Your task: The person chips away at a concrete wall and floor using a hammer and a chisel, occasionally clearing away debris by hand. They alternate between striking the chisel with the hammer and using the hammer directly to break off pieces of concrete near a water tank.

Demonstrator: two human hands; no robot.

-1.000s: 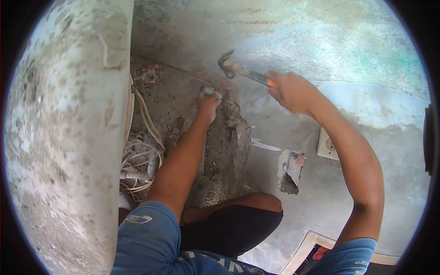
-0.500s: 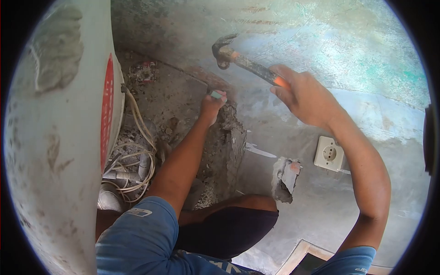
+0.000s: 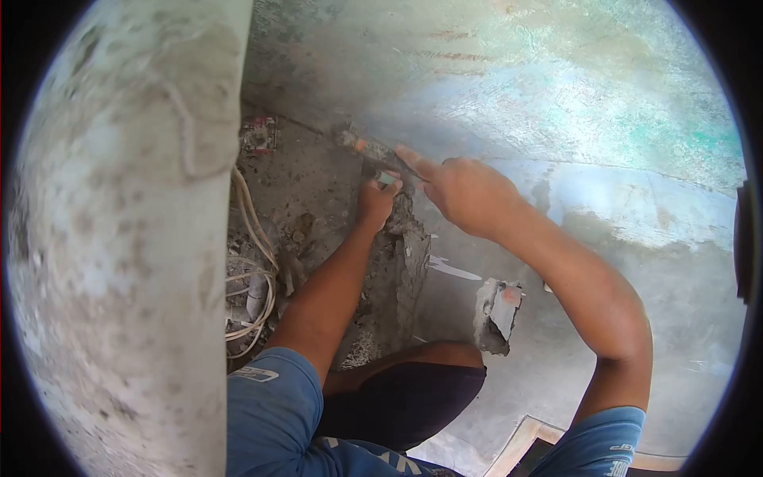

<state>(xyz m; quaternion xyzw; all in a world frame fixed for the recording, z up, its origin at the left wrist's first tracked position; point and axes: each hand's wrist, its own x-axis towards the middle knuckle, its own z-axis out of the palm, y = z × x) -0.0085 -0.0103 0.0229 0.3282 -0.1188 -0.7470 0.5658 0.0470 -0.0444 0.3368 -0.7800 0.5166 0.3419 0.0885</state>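
Observation:
My left hand (image 3: 377,204) is closed round a chisel (image 3: 389,178), its pale green end showing between the fingers and the rest hidden in the grip. It is low at the corner between wall and floor, just past a rough chipped groove (image 3: 409,238). My right hand (image 3: 469,195) grips the handle of a claw hammer (image 3: 372,149), index finger stretched along it. The hammer's head, blurred by motion, is right above the chisel end and overlaps the corner in this view.
A large pale, stained tank (image 3: 135,238) fills the left side. Beside it are coiled cables (image 3: 266,306) and rubble. A broken hole (image 3: 499,314) opens in the grey wall near my knee (image 3: 457,355). A wooden frame (image 3: 517,445) stands at the bottom right.
My right hand has swung the hammer down and left, from raised over the wall to close above the chisel. The tank covers more of the view, and my right arm now hides most of the wall socket.

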